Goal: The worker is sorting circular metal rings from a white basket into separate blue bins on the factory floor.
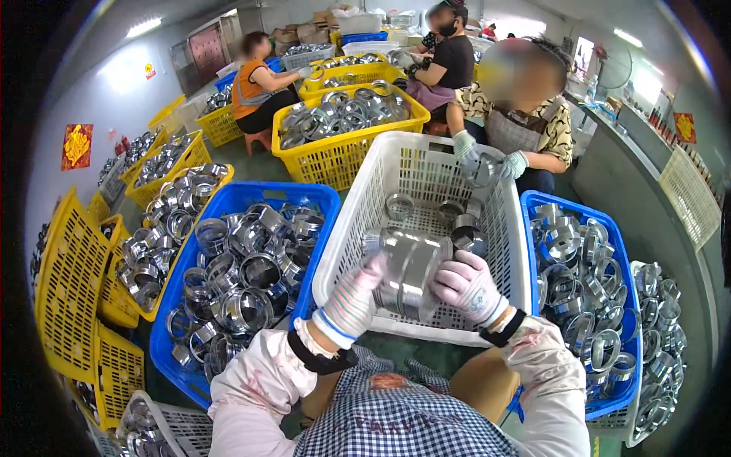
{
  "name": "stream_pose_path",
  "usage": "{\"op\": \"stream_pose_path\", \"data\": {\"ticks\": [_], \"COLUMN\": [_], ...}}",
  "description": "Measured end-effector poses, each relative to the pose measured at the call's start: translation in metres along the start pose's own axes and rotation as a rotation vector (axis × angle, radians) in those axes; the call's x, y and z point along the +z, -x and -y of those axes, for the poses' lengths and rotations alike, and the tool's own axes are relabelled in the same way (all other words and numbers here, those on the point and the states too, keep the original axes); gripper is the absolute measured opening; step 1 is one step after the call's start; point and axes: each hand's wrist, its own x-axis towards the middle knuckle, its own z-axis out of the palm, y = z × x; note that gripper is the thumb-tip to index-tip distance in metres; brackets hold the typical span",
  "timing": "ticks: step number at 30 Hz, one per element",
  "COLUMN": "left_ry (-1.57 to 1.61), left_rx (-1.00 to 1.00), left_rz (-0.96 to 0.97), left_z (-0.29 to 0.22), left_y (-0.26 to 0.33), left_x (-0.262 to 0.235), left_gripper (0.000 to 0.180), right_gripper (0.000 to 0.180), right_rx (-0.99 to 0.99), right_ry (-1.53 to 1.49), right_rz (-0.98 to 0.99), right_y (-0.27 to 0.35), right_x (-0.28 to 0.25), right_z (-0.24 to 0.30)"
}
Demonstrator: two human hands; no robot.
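Observation:
Over the near end of a white plastic crate [502,318], a shiny metal cylinder [410,273] lies between my hands. It is blurred, and a bright seam across it looks like separate rings pressed together. My left hand [352,303], in a striped work glove, closes on its left side. On the right side, the gloved fingers of my right hand [470,288] curl against it. Beyond the cylinder, several loose metal rings [400,206] lie on the crate's floor. Across the crate, a co-worker's gloved hands [514,164] hold blurred metal rings [481,170].
Blue crates full of metal rings stand close on my left [329,199] and right [636,305]. Yellow crates of rings [415,122] fill the room farther back. Two more people sit working behind. A grey counter [647,190] runs along the right wall.

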Motion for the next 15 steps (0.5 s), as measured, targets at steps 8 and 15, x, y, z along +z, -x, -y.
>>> {"op": "stream_pose_path", "data": {"ticks": [8,15], "left_ry": [-1.312,-1.222], "left_rx": [1.090,0.981], "left_rz": [0.074,0.173], "left_z": [0.019,0.026], "left_y": [0.013,0.012], "left_x": [0.002,0.004], "left_gripper": [0.025,0.019], "right_gripper": [0.041,0.042], "right_rx": [1.248,1.196], "right_ry": [-1.926,-1.535], "right_rz": [-0.359,-0.358], "right_y": [-0.010,-0.036], "right_x": [-0.022,-0.042], "right_z": [0.024,0.059]}}
